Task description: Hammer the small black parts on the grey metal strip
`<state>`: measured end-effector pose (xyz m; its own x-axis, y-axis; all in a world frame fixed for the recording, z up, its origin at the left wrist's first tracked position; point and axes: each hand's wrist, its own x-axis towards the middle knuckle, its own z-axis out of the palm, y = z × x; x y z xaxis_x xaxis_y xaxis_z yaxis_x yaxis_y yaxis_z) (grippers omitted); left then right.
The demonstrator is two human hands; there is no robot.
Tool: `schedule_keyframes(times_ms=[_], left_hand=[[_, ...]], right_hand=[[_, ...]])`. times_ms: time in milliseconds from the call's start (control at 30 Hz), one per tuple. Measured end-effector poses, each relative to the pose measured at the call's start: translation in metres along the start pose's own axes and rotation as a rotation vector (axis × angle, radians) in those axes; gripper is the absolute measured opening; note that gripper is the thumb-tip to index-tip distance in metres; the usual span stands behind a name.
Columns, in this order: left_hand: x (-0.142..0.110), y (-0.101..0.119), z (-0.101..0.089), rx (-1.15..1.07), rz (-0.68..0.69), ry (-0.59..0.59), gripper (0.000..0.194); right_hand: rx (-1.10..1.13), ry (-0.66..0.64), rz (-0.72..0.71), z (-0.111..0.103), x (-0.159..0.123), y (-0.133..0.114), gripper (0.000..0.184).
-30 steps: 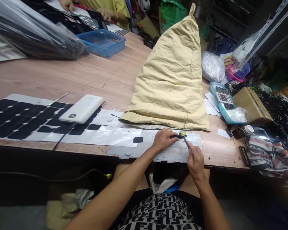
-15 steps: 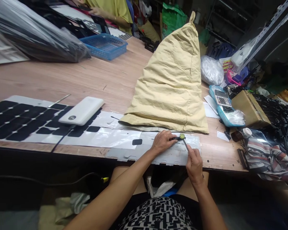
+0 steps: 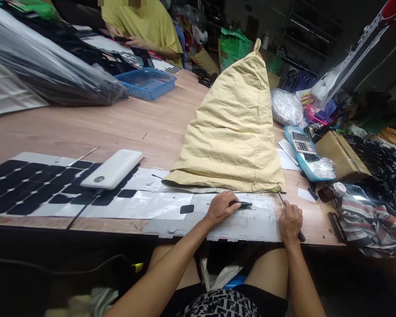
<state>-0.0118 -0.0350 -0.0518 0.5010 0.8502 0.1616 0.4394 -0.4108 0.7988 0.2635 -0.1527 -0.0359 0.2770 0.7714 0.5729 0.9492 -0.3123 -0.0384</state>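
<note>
My left hand (image 3: 221, 208) rests on the grey-white sheet (image 3: 198, 226) at the table's front edge, its fingers closed on a slim black part (image 3: 246, 204) that points right. What kind of part it is I cannot make out. To its right my right hand (image 3: 291, 222) is wrapped round a small hammer (image 3: 281, 198) with a thin metal shaft, a yellow-green head and a dark handle end. The hammer's head is apart from the black part, by the hem of a tan cloth bag (image 3: 232, 127). A small black rounded patch (image 3: 187, 209) lies left of my left hand.
On the left are a white power bank (image 3: 114, 169) and black-patterned sheets (image 3: 16, 185). A blue basket (image 3: 147, 83) stands behind, near a co-worker in yellow (image 3: 145, 26). At right are a calculator (image 3: 302, 143), a cardboard box (image 3: 343, 156) and a striped cloth (image 3: 371, 224).
My right hand has moved the hammer right, away from the black part, which its head overlapped before. My left hand still holds that part. The whole view has shifted slightly.
</note>
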Motion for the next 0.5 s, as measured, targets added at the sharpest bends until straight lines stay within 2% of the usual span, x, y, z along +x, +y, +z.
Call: schedule_keyframes(times_ms=[233, 367, 500], left_hand=[[-0.0021, 0.0003, -0.0017, -0.029, 0.027, 0.027, 0.046], [-0.0016, -0.0021, 0.001, -0.034, 0.039, 0.064, 0.049], [-0.0014, -0.0031, 0.0014, -0.04, 0.048, 0.07, 0.049]], right_hand=[[-0.067, -0.096, 0.022, 0.0041, 0.0016, -0.0015, 0.033], [-0.04, -0.142, 0.087, 0.0013, 0.0006, -0.0026, 0.028], [-0.038, -0.128, 0.09, -0.0031, -0.0011, -0.0028, 0.025]])
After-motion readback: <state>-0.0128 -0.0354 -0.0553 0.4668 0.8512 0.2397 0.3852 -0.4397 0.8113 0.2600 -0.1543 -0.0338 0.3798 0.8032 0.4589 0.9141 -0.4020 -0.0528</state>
